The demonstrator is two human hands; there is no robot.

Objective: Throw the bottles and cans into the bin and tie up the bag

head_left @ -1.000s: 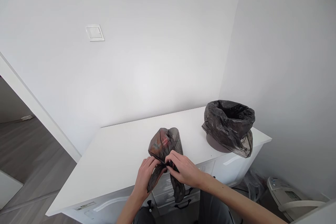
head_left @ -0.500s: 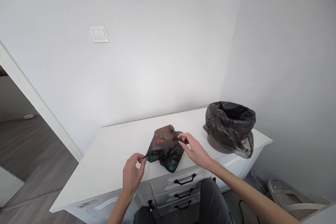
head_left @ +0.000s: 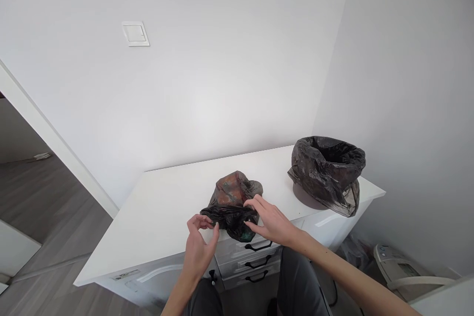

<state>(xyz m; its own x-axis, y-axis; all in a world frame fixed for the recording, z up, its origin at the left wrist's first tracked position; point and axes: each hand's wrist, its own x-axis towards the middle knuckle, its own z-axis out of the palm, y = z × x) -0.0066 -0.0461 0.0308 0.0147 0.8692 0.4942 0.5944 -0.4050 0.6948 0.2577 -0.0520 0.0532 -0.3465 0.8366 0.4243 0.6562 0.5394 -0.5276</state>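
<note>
A thin black plastic bag lies on the white countertop, with orange-red and greenish contents showing faintly through it. Its gathered, crumpled part faces me and hangs slightly over the front edge. My left hand is at the bag's left corner, thumb and fingers apart and touching the dark folds. On the right side, my right hand curves over the gathered plastic with a gap between thumb and forefinger. What exactly the contents are is hidden by the plastic.
A bin lined with a black bag stands at the counter's right end. The white countertop runs left, above drawers with black handles. A light switch is on the wall. A pale appliance sits low at right.
Both hands have come closer together and loosened their pinch on the bag. The bag's left corner, stretched out before, is now bunched inward toward the front.
</note>
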